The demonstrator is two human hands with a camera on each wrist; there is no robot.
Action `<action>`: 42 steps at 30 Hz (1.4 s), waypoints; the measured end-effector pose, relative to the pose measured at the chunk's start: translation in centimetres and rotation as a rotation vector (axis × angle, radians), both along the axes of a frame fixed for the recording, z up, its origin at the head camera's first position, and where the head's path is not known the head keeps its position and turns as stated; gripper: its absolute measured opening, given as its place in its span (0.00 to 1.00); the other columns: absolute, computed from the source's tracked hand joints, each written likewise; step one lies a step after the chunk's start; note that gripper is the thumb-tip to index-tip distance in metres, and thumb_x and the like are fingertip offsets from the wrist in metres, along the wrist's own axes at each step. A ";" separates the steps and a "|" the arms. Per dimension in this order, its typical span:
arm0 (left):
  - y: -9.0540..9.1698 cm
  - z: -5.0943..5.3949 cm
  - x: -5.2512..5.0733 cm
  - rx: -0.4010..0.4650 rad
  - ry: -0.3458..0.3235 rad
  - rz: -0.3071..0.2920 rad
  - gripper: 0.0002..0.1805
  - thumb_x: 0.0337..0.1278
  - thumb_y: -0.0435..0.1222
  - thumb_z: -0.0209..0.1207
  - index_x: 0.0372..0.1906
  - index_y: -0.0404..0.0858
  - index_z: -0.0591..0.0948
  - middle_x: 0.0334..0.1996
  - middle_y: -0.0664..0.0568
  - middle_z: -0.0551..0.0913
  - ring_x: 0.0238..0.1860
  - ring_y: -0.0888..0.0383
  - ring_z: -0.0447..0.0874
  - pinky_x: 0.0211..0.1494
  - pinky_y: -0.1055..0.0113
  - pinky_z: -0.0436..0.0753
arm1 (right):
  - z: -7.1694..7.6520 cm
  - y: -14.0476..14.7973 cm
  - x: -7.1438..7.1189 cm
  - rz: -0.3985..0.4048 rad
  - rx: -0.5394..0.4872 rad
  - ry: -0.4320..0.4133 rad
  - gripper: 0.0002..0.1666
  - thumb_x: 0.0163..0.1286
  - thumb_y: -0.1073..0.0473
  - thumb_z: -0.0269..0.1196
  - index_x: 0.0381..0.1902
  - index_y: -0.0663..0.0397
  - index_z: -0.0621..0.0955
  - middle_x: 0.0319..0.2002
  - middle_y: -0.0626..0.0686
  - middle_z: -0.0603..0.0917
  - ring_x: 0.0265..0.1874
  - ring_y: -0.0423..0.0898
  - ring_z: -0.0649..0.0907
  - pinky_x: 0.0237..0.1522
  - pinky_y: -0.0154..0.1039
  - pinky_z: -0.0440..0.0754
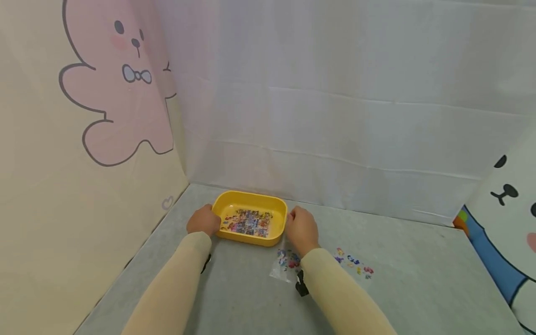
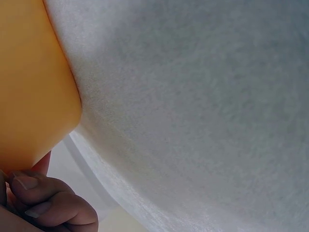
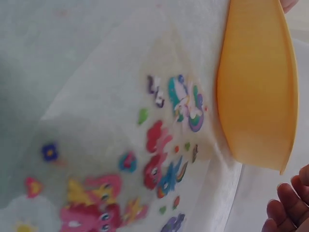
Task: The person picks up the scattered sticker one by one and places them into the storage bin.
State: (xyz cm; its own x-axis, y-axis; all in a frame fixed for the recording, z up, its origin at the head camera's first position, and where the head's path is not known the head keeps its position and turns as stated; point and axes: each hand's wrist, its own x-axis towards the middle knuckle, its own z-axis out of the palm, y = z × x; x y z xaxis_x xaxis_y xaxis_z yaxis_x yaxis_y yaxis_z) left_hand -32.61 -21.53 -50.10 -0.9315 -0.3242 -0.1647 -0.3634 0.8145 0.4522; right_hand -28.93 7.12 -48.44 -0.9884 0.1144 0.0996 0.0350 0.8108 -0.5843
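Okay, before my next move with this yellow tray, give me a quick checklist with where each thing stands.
1. Left hand gripping the tray: ok, at its left end.
2. Right hand gripping the tray: cannot tell; it's at the right end, but firm contact isn't visible.
3. Tray upright: ok, its opening faces up.
4. Colourful contents inside the rim: ok.
5. Clear sheet free of the tray: cannot tell; it lies close by the right end.

Head view looks down at the grip from behind; close-in wrist views, seemingly tipped sideways, share the tray (image 3: 258, 87).
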 end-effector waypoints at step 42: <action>0.2 -0.3 0.1 0.002 0.019 0.009 0.27 0.66 0.35 0.55 0.67 0.29 0.74 0.50 0.37 0.84 0.42 0.45 0.81 0.52 0.46 0.81 | -4.1 6.9 6.1 0.140 0.163 -0.174 0.32 0.59 0.52 0.77 0.56 0.63 0.82 0.51 0.58 0.81 0.54 0.58 0.78 0.61 0.60 0.73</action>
